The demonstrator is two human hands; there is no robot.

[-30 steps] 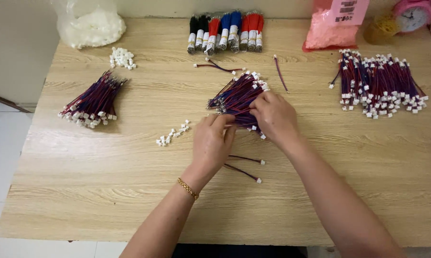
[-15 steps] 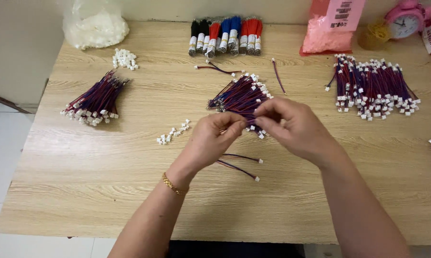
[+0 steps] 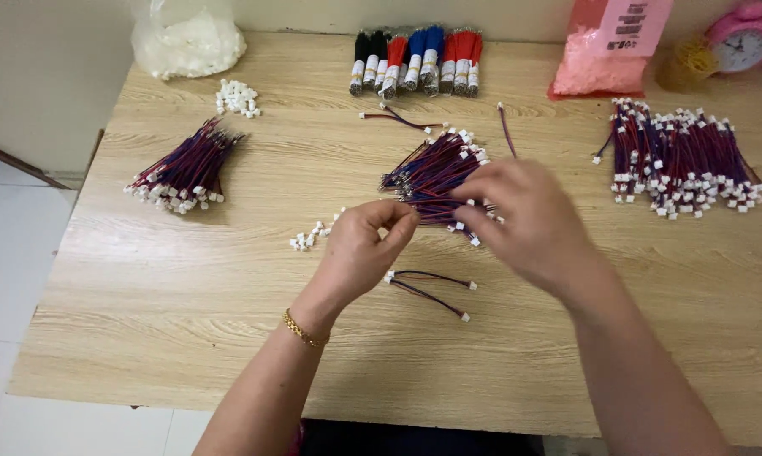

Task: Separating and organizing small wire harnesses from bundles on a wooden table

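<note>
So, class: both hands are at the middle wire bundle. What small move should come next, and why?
Probably draw one wire clear of the middle wire bundle. The left hand pinches at its near end, the right hand rests over it, and two finished wires already lie just below.

Front of table open, back edge crowded.
Bare wood [image 3: 187, 304] front-left gives free passage. Middle wire bundle [image 3: 431, 173], loose connectors [image 3: 313, 235] and two finished leads [image 3: 431, 287] clutter the centre; left bundle [image 3: 182, 169], right pile [image 3: 685, 160], marker row [image 3: 414, 61] and bags block sides and back.
</note>
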